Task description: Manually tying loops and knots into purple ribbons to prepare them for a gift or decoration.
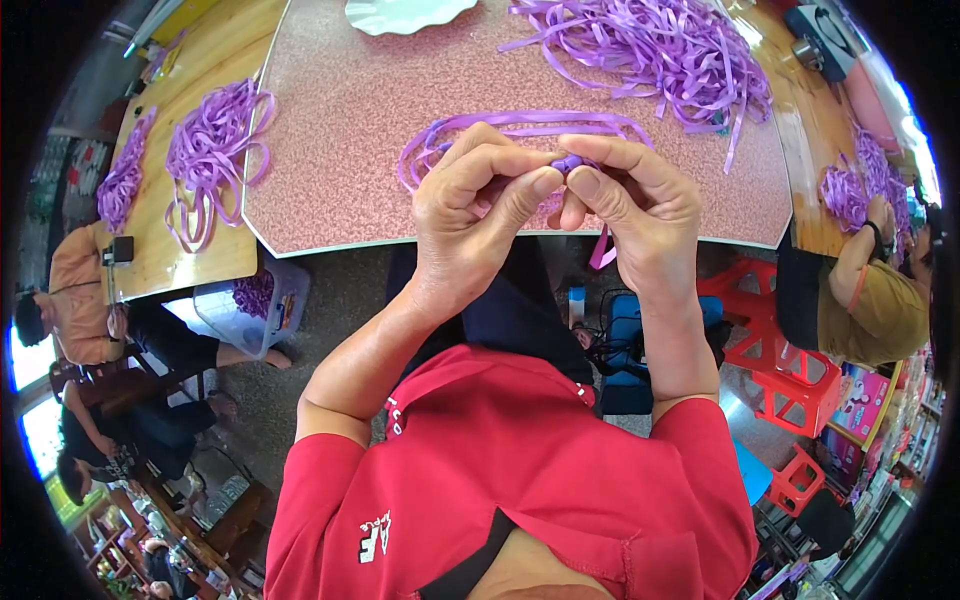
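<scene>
My left hand (468,198) and my right hand (648,212) meet just above the near part of the table. Thumbs and forefingers of both pinch a small purple fitting (568,163) on a purple lanyard; the fingertips hide most of it. The lanyard's flat strap (560,117) lies in a long loop on the tabletop behind my hands. Below my right fingers hangs a short darker ribbon end (602,250); I cannot tell whether it belongs to the same lanyard.
A big heap of purple straps (650,50) covers the table's far right. More straps (215,150) are piled at the left, beside a white scalloped plate (410,14). People sit at both sides. Red stools (745,310) and a clear plastic bin (285,310) stand below table height.
</scene>
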Available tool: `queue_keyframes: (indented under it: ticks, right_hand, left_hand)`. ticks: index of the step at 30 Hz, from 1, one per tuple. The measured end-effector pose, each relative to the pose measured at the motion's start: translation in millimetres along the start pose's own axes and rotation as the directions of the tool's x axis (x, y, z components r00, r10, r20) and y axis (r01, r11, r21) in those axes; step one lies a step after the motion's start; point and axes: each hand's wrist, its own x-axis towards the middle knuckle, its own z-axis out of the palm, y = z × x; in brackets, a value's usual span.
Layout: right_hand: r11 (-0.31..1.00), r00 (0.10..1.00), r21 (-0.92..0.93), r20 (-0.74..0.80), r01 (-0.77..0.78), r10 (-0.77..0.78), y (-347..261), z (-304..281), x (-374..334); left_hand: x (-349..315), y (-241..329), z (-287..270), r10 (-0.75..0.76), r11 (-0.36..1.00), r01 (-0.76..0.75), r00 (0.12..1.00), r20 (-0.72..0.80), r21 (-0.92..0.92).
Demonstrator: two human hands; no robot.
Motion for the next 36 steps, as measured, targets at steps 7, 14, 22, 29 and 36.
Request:
queue_keyframes:
  ticks: [7, 14, 22, 29, 36]
  right_hand:
    - [0.997, 1.000, -0.074, 0.018, 0.004, -0.003, -7.5, -1.0, -1.6]
    - [0.926, 0.971, -0.294, 0.087, 0.238, -0.222, -3.0, -2.1, -0.4]
    - [0.915, 0.953, -0.274, 0.031, 0.298, -0.301, -0.7, 4.4, -4.4]
    - [0.955, 0.976, -0.201, 0.019, 0.216, -0.217, -6.0, 6.0, -4.5]
    - [0.857, 0.944, -0.400, 0.084, 0.326, -0.320, -7.6, 3.4, -5.3]
  left_hand:
    - [0.0, 5.8, -1.7, -0.091, 0.993, 0.094, 0.995, 0.041, -0.072]
    - [-0.4, 2.9, -2.1, -0.089, 0.989, 0.095, 0.994, 0.062, -0.110]
    - [3.7, 13.8, -1.3, 0.173, 0.970, -0.179, 0.984, 0.050, 0.167]
    - [7.9, 19.5, -6.6, 0.191, 0.948, -0.211, 0.976, 0.105, 0.238]
    - [6.0, 18.1, -5.2, 0.194, 0.945, -0.217, 0.974, 0.115, 0.245]
